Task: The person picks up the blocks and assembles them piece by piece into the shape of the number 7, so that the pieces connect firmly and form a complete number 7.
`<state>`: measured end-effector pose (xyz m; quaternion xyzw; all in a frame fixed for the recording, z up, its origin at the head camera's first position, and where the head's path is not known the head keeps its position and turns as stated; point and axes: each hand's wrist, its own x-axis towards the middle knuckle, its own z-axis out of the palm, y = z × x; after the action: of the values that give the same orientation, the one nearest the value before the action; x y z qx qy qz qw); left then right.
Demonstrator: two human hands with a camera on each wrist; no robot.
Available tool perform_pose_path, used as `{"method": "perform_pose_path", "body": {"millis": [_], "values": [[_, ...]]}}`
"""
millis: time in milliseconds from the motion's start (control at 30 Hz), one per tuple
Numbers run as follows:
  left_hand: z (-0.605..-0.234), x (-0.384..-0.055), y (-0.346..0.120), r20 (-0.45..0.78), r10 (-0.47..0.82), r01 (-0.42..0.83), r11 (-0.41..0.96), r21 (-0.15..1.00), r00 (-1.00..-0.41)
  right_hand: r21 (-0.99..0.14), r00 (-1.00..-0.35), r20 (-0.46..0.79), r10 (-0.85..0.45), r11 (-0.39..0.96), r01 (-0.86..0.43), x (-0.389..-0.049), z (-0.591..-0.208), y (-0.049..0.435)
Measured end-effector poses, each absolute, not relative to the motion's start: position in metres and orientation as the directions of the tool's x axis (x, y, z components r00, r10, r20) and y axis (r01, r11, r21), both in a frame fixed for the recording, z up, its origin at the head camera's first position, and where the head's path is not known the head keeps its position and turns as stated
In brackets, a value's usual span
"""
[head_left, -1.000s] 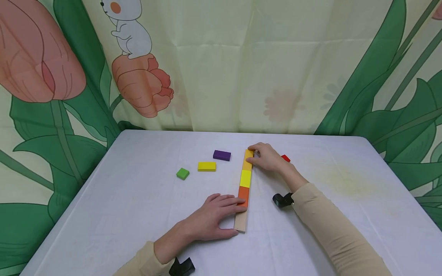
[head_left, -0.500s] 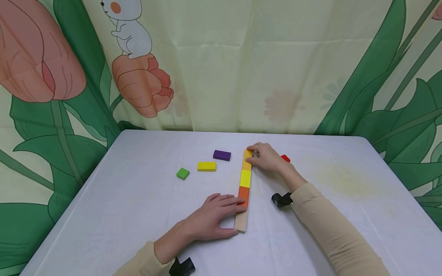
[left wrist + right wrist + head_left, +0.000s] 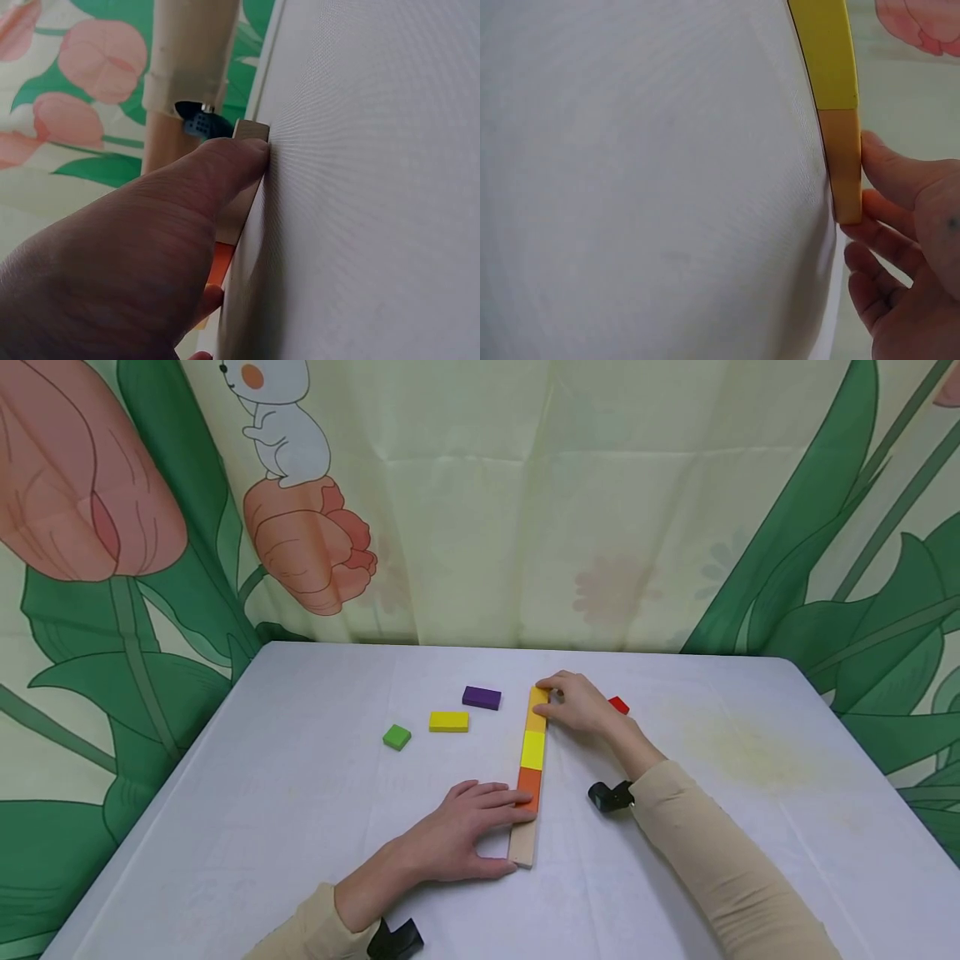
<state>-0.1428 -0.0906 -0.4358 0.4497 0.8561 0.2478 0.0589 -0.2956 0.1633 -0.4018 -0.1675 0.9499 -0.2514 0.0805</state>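
Four colours make a straight row on the table: a plain wood block [image 3: 522, 845] nearest, then an orange block [image 3: 530, 781], a yellow block [image 3: 533, 749] and a light orange block [image 3: 536, 720] farthest. My left hand [image 3: 457, 835] lies along the row's left side, its straight fingers over the orange block and its thumb at the near end of the wood block. In the left wrist view the thumb [image 3: 232, 165] touches that wood block. My right hand [image 3: 581, 703] pinches the light orange block, thumb on one face and fingertips around its far end, as the right wrist view shows.
Left of the row lie a purple block [image 3: 482, 697], a second yellow block [image 3: 449, 722] and a green block [image 3: 397, 737]. A red block [image 3: 618, 704] is partly hidden behind the right wrist. The white-covered table [image 3: 300, 777] ends at a printed curtain [image 3: 465, 527].
Over the first half second the right hand shifted very slightly left with the far end of the row. The left hand and the loose blocks have stayed in place.
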Motion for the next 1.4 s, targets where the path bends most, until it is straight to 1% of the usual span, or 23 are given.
{"method": "perform_pose_path", "body": {"millis": [367,733,1400], "values": [[-0.433,-0.140,-0.091,0.119,0.805,0.745,0.467,0.476,-0.581,-0.526,-0.933,-0.069,-0.353,0.807,-0.267,-0.287,-0.402,0.166],[-0.432,-0.139,-0.092,0.106,0.808,0.737,0.463,0.493,-0.579,-0.517,-0.937,-0.074,-0.341,0.816,-0.257,-0.281,-0.403,0.165],[-0.431,-0.137,-0.090,0.105,0.808,0.744,0.473,0.473,-0.580,-0.529,-0.935,-0.071,-0.348,0.808,-0.260,-0.283,-0.404,0.168]]}}
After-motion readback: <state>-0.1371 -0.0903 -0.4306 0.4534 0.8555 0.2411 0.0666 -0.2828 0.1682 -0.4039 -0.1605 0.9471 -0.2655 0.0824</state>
